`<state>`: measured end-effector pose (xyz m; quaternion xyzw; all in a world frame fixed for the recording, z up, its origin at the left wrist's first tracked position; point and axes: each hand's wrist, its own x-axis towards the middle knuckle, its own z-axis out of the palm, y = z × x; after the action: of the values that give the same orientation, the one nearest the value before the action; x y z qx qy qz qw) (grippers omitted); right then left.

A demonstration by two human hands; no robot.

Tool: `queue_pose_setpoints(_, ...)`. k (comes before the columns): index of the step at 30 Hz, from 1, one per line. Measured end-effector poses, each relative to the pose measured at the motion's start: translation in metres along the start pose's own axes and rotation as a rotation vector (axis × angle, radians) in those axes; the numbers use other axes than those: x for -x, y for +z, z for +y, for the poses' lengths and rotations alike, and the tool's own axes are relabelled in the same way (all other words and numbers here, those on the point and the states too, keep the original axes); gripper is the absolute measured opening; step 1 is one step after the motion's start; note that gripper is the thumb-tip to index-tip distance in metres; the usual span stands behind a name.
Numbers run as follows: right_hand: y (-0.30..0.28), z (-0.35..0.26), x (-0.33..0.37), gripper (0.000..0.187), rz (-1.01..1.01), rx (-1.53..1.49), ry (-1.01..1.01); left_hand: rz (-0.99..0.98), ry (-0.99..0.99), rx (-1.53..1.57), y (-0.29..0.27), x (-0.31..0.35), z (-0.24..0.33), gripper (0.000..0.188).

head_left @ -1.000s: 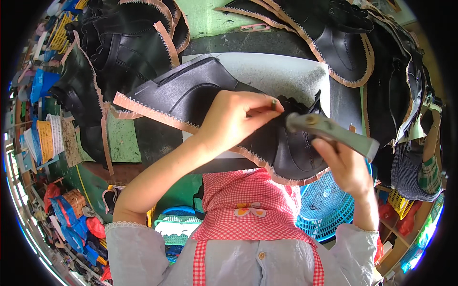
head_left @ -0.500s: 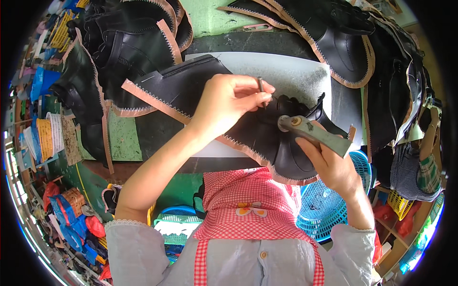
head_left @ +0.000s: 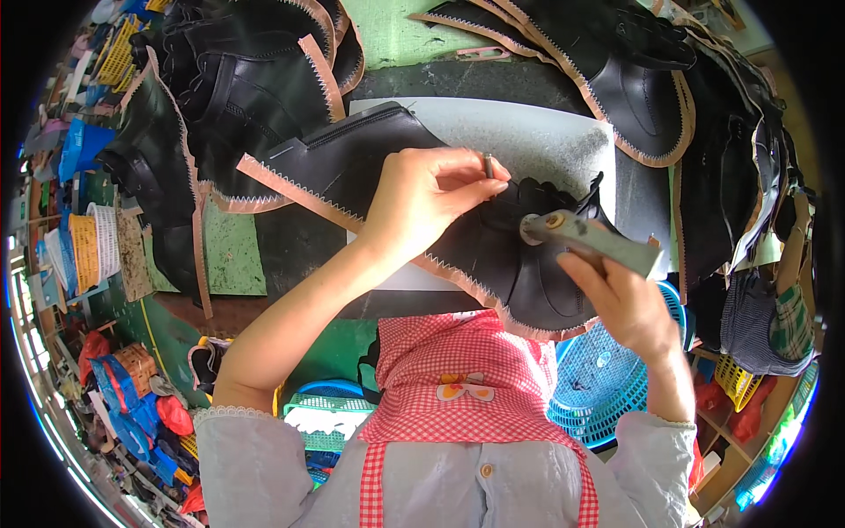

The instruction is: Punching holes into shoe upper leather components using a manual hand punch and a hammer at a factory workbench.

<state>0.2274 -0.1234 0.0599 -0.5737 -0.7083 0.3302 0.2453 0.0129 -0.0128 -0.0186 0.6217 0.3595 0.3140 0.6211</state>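
A black leather shoe upper (head_left: 352, 158), edged with a tan zigzag-stitched strip, lies flat on a pale sheet (head_left: 572, 145). Between thumb and fingers, my left hand (head_left: 422, 198) pinches a thin metal punch (head_left: 489, 165), held roughly upright by the scalloped lace part of the upper. The punch's lower tip is hidden behind my thumb. My right hand (head_left: 625, 304) is closed around a hammer (head_left: 607, 242), whose round face sits just right of the punch, apart from it. The hammer's grip is mostly hidden by my fingers, and motion blurs it slightly.
More black uppers lie in piles at the left (head_left: 255, 106) and right (head_left: 634, 88) of the green bench (head_left: 400, 35). Below the bench edge are a blue basket (head_left: 607, 378) and a green basket (head_left: 330, 418). Another person's arm (head_left: 797, 246) shows at far right.
My right hand has moved a little right with the hammer, whose far end has risen in the picture. My left hand still pinches the punch. The whole view has shifted slightly.
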Motion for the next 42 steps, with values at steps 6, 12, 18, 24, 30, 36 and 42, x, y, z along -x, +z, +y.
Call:
queue_pose_setpoints(6, -0.029, -0.024, 0.014, 0.029, 0.18, -0.075, 0.023, 0.077, 0.235, -0.332, 0.007, 0.012, 0.006, 0.016)
queue_pose_setpoints(12, 0.004, -0.022, -0.012, 0.011, 0.095, -0.02, -0.101, 0.073, 0.159, -0.159, 0.002, 0.009, -0.003, 0.013)
queue_pose_setpoints(18, 0.02, 0.003, 0.001, 0.014, 0.023, -0.011, 0.014, -0.091, -0.077, 0.087, -0.012, -0.001, 0.002, 0.013)
queue_pose_setpoints(24, 0.006, -0.005, -0.006, 0.016, -0.012, -0.035, 0.07, -0.07, 0.125, -0.07, -0.009, 0.002, -0.002, 0.01)
queue_pose_setpoints(30, -0.011, -0.021, 0.018, 0.028, 0.285, -0.175, -0.033, 0.033, 0.554, -0.595, -0.001, 0.019, 0.004, 0.013)
queue_pose_setpoints(36, 0.015, -0.012, -0.009, 0.013, 0.061, -0.015, -0.112, -0.089, 0.141, -0.204, -0.015, 0.006, -0.002, 0.018)
queue_pose_setpoints(42, 0.03, -0.001, 0.009, 0.013, -0.016, -0.021, 0.153, 0.127, 0.717, -0.915, -0.009, -0.03, 0.026, 0.03)
